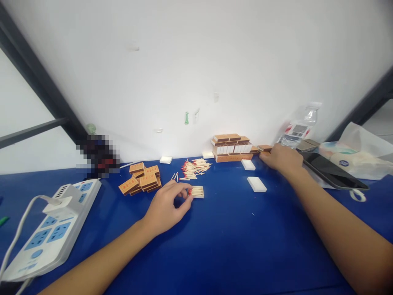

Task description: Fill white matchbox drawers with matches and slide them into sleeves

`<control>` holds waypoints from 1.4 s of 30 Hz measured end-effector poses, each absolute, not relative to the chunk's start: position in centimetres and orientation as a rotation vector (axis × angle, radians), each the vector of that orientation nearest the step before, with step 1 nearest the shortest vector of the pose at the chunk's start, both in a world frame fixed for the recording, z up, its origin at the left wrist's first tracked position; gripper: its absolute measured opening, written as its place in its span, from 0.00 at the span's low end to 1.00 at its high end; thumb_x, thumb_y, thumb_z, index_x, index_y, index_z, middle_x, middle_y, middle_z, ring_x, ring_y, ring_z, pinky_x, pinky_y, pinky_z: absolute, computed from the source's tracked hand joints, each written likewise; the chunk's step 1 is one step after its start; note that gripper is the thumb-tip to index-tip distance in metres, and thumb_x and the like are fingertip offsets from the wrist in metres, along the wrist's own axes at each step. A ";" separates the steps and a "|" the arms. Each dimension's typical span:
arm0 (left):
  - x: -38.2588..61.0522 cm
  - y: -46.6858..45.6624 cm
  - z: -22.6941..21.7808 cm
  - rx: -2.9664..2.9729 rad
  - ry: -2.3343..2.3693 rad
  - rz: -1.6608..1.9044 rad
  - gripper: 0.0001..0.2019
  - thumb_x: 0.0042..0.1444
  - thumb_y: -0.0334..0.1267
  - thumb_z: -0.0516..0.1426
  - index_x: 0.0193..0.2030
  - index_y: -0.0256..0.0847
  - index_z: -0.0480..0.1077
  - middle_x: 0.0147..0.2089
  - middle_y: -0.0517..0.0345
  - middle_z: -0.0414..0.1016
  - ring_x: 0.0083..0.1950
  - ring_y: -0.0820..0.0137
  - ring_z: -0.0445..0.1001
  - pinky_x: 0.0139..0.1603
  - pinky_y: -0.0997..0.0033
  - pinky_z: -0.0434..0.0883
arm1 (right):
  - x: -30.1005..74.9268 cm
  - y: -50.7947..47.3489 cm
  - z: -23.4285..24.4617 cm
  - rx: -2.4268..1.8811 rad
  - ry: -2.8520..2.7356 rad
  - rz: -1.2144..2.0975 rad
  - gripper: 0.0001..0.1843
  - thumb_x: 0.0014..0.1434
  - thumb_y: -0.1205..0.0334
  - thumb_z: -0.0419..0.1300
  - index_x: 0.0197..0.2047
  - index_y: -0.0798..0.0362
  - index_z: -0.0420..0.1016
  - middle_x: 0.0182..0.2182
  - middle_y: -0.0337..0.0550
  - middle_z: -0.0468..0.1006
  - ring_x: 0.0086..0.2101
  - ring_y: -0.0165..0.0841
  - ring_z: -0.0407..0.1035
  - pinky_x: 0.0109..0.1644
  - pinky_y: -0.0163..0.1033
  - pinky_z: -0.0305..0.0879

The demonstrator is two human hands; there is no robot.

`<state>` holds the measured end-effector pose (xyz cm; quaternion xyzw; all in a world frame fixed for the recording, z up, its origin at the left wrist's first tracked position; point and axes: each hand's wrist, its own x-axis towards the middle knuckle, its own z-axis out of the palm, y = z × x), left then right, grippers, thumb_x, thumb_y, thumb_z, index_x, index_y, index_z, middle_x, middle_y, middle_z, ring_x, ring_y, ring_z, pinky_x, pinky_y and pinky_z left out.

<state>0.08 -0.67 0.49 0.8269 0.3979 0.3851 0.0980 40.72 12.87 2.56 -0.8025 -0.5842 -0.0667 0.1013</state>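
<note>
My left hand (170,205) pinches the left end of a small white matchbox tray (199,196) between thumb and fingertips. Several red-tipped matches lie inside that tray. Just behind it on the blue table is a loose heap of matches (195,168). My right hand (284,159) is stretched out to the far right, its fingers closed at an orange-and-brown matchbox (264,148) near the wall; the hand itself partly hides its fingers. Left of that stands a stack of matchboxes (233,157). Another pile of matchboxes (149,180) lies beyond my left hand.
White trays lie about, one (257,184) right of centre and another (166,159) by the wall. A power strip (66,233) with a white cable occupies the left. At right are a plastic bottle (299,129), a phone (333,170) and a soft packet (350,157).
</note>
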 end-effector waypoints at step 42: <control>-1.6 1.4 -0.1 2.579 1.502 1.089 0.20 0.64 0.42 0.67 0.61 0.41 0.74 0.54 0.52 0.83 0.54 0.57 0.78 0.57 0.52 0.76 | 25.8 5.2 2.0 -1.028 -2.499 0.540 0.15 0.64 0.48 0.67 0.46 0.51 0.77 0.40 0.44 0.75 0.36 0.35 0.67 0.39 0.40 0.62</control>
